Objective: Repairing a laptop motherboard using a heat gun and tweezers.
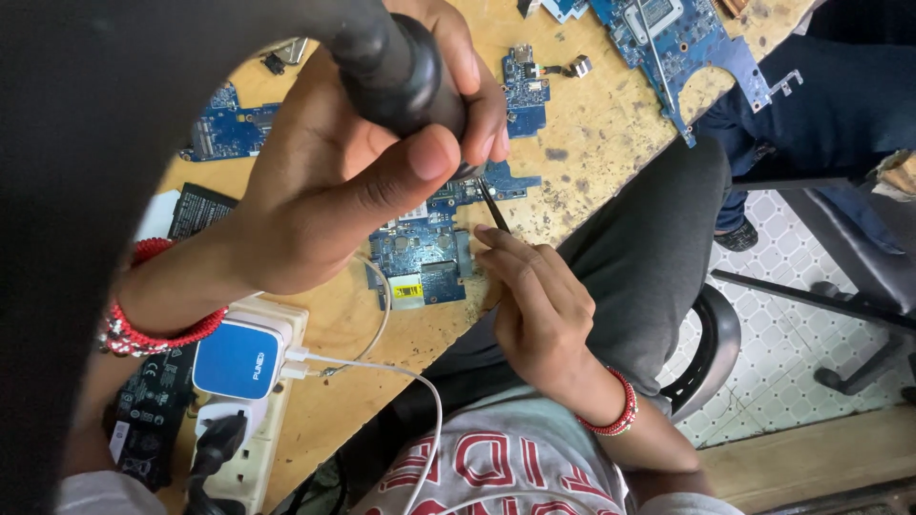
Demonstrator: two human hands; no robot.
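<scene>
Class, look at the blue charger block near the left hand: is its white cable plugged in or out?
Plugged in. The white cable has its plug seated in the blue charger block, which sits on the white power strip.

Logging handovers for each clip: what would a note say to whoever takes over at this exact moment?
Left hand: shut on a black handle, held above the board.
Right hand: pinches a thin tool, tip pointing at the board's upper right edge.
The board lies flat on the wooden table, near its front edge. More boards lie further back, and a blue charger sits on the power strip at left.
Done: no change to the board is visible.
Left: both tools are at the board; whether they touch it cannot be told.
</scene>
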